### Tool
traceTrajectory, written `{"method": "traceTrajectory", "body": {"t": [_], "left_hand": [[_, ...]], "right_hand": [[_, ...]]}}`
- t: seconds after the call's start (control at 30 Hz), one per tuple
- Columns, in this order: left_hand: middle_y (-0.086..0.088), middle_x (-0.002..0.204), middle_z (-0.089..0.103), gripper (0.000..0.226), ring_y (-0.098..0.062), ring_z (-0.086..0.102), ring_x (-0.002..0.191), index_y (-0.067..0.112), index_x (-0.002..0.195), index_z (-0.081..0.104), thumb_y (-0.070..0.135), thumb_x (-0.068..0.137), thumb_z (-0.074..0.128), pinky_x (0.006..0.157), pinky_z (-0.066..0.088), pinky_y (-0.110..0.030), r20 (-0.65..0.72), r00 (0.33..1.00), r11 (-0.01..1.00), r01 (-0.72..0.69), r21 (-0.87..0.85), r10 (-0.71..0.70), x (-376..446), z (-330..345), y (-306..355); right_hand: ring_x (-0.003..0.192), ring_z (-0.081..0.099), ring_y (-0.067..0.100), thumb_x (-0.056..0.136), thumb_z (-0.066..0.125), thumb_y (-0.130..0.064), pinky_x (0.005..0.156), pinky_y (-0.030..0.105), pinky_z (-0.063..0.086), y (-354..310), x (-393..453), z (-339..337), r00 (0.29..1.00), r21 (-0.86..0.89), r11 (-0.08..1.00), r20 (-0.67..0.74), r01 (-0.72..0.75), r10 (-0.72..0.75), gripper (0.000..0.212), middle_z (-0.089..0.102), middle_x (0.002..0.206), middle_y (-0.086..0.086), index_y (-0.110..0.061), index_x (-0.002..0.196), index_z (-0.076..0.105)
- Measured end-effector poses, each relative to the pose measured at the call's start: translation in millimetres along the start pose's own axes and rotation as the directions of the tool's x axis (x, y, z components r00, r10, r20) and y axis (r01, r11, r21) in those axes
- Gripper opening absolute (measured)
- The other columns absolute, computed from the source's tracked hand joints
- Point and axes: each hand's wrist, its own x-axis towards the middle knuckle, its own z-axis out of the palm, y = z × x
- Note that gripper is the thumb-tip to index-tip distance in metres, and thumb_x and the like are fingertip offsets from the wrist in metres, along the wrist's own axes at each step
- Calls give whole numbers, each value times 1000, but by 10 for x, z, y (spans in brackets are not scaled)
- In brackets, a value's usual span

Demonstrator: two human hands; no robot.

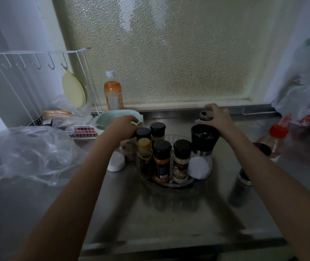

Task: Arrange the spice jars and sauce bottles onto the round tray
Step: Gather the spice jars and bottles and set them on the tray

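A clear round tray (176, 184) sits on the steel counter and holds several black-capped spice jars (162, 161), a yellow-capped oil bottle (144, 153) and a tall salt grinder (203, 147). My left hand (124, 129) grips the black top of a jar (129, 149) standing just left of the tray, beside a white-lidded jar (115, 162). My right hand (217, 117) is closed over a small metal-topped shaker (204, 117) behind the grinder. A red-capped sauce bottle (274, 140) and a dark grinder (241, 183) stand off the tray at right.
An orange drink bottle (112, 93) stands by the frosted window. A pale green container (112, 119), a white wire rack (37, 81) and a crumpled clear plastic bag (29, 153) fill the left. White plastic bags (305, 95) sit at far right.
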Motion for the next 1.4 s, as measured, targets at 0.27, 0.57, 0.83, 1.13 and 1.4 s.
{"method": "traceTrajectory", "body": {"t": [0.27, 0.57, 0.83, 1.13, 1.4], "left_hand": [[-15, 105, 65, 22, -35, 60, 94, 11, 101, 62, 6, 80, 57, 74, 49, -40, -128, 974, 954, -150, 261, 189, -44, 107, -138], [-19, 90, 59, 24, -35, 57, 77, 4, 89, 59, 27, 82, 62, 62, 34, -30, -632, 753, 981, -180, 68, 182, -416, -155, 128], [-6, 88, 63, 19, -16, 55, 77, 12, 89, 66, 27, 78, 64, 67, 36, -19, -783, 580, 924, -382, -16, 226, -1172, -355, 457], [-4, 83, 65, 24, -18, 60, 74, 14, 86, 68, 32, 71, 61, 67, 52, -37, -581, 711, 846, -529, -72, 395, -1485, -167, 752], [-5, 83, 64, 19, -21, 60, 74, 16, 87, 68, 26, 71, 72, 64, 48, -30, -522, 751, 868, -495, -42, 403, -1425, 64, 819]], "right_hand": [[110, 52, 36, 71, 78, -28, 89, 43, 44, -5, 59, 45, 999, 3, 999, -15, -45, 45, 59, 57, 120, 22, -3, 114, 45], [89, 55, 18, 69, 79, -25, 71, 23, 43, -485, -285, -315, 954, 266, 953, -291, 147, -66, 51, 57, 100, 4, -10, 110, 53], [82, 64, 24, 65, 83, -29, 75, 39, 54, -964, -423, -230, 968, 146, 986, 222, 84, -116, 54, 60, 98, 12, -14, 108, 55], [90, 64, 28, 76, 75, -25, 79, 39, 50, -1110, -607, -204, 919, -94, 987, 385, 131, -85, 40, 68, 108, 23, 2, 104, 66], [89, 60, 18, 83, 65, -25, 79, 28, 46, -1058, -640, -183, 985, 88, 982, 13, 168, -170, 23, 64, 93, 4, -7, 97, 65]]}}
